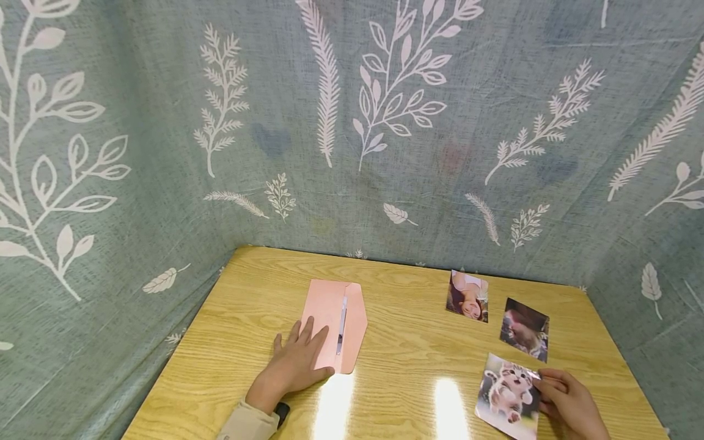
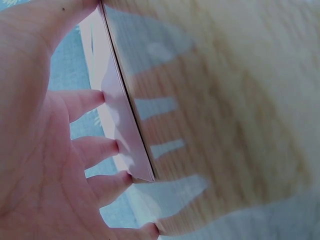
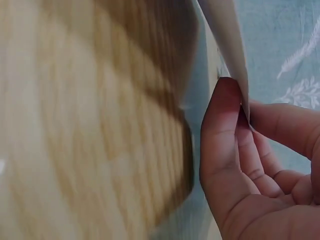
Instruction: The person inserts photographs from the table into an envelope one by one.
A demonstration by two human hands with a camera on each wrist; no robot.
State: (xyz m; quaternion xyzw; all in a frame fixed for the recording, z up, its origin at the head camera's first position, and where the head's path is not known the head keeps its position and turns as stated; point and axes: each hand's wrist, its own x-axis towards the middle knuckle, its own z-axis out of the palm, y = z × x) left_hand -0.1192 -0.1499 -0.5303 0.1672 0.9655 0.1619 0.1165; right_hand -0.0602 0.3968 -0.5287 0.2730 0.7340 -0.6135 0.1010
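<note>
A pink envelope point(image 1: 352, 330) lies flap side open on the wooden table, a thin strip of a picture showing in its slot. My left hand point(image 1: 297, 360) rests on its left part with fingers spread; in the left wrist view the fingertips point(image 2: 111, 146) press on the envelope point(image 2: 125, 125). At the right, my right hand point(image 1: 572, 400) pinches the right edge of a kitten photo point(image 1: 508, 394). The right wrist view has the photo point(image 3: 227, 35) edge-on between thumb and fingers, raised off the table.
Behind the kitten photo lie two more photos: a dark, blurry animal picture point(image 1: 525, 330) and a portrait of a person point(image 1: 467, 296). The wooden table point(image 1: 407, 342) has bright light reflections near its front. A green leaf-patterned cloth point(image 1: 330, 183) surrounds it at the back and sides.
</note>
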